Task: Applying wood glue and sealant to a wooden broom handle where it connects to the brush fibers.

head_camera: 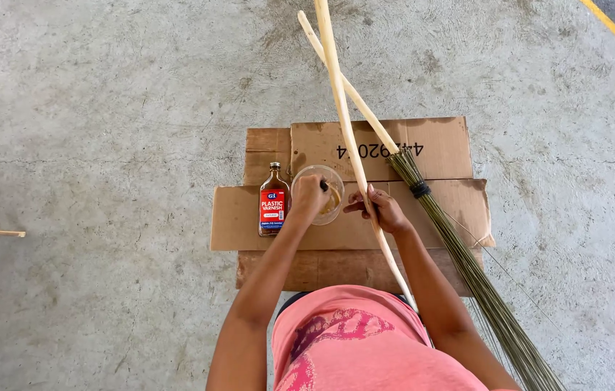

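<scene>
Right hand point(383, 210) pinching bare wooden pole point(344, 123), left hand point(309, 197) closed on a dark brush handle at the plastic cup point(320, 194).
Pole long axis runs from the person's lap up and slightly left, far end out of frame. Beside it, a stick broom point(459, 253) on flattened cardboard point(249, 217) over the concrete floor; handle points up-left, bristles down-right. Red-labelled bottle point(274, 199) lies just left of cup.
</scene>
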